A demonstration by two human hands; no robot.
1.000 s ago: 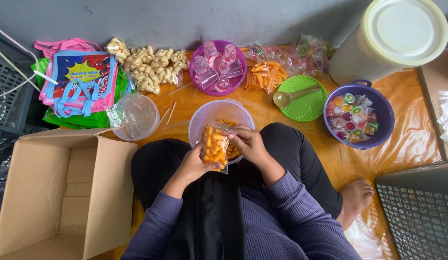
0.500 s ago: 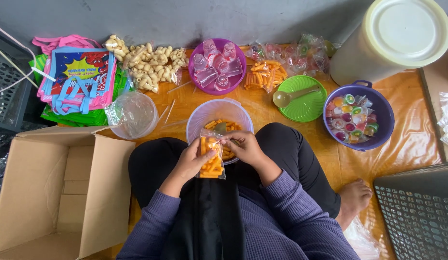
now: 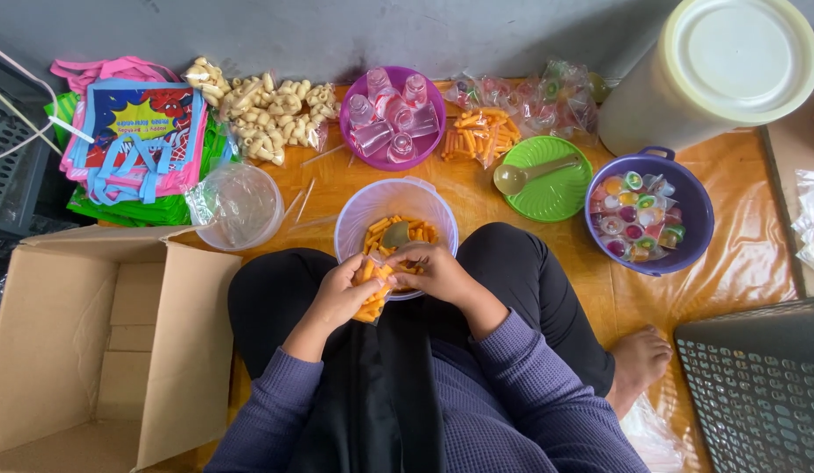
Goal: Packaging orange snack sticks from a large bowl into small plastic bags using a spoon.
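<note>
Orange ridged snack sticks (image 3: 373, 289), clear packet

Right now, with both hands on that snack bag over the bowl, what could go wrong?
1. The small clear bag of orange sticks is held between the left hand and right hand at the rim of the pale bowl; a slip could drop sticks onto the lap rather than into the bowl.
2. A spoon lies loose in the bowl close to the fingers; a nudge may flick sticks out.
</note>
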